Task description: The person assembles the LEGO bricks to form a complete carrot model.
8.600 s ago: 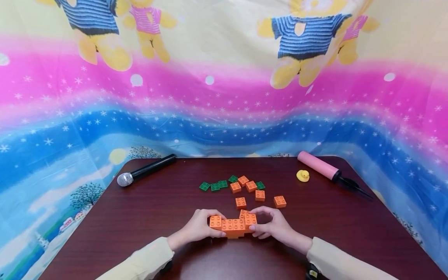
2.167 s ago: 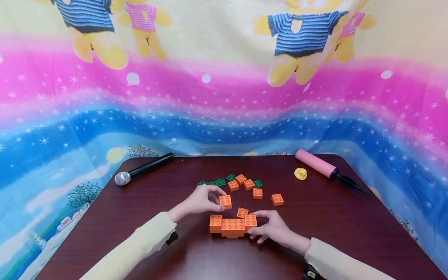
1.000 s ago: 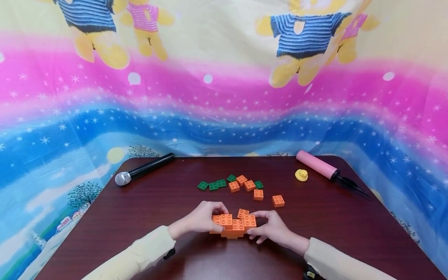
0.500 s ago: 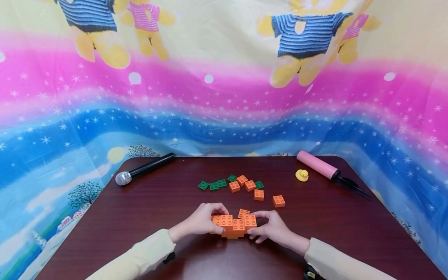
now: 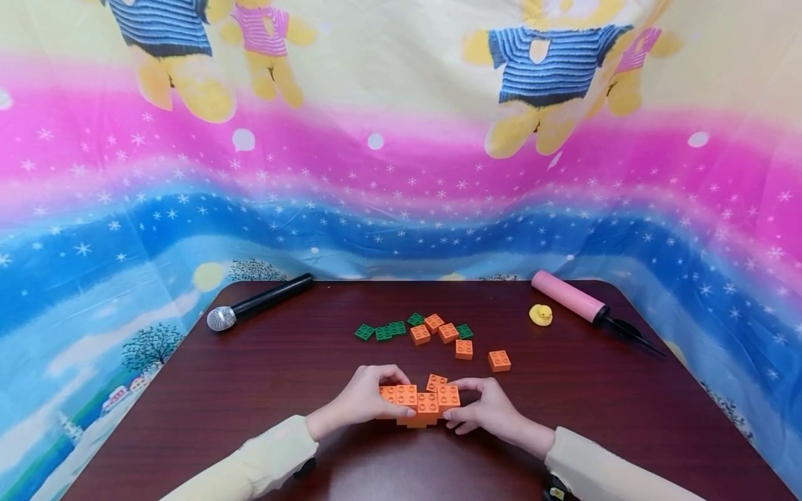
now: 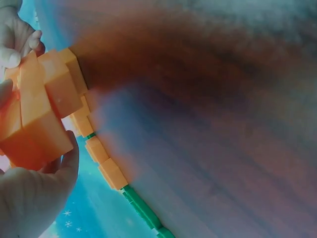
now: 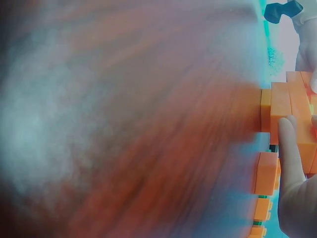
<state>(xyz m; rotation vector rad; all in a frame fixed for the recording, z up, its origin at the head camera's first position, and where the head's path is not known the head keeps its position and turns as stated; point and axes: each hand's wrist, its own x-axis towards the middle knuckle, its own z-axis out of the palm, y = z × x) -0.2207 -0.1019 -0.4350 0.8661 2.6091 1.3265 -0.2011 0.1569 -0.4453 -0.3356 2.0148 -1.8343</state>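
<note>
We see a person's two bare hands on an orange brick structure, which stands on the dark reddish-brown table, its lowest tier narrower than those above. At the structure's left end, the left hand grips it between thumb and fingers, the thumb against its near face. At its right end, the right hand holds it too, thumb in front and fingers behind; from the right wrist we see one finger lying straight along its side. Just behind the structure's right part sits an askew orange brick; we cannot tell whether it is joined on. Beyond the structure we find loose orange bricks, one of them set apart behind its right end, and several green bricks, most of them behind its left half. Well beyond it to the left lies a black microphone with a silver head; well beyond it to the right are a yellow rubber duck and a pink pump. Past all these, behind the structure, we see a printed curtain with bears and snowflakes.
</note>
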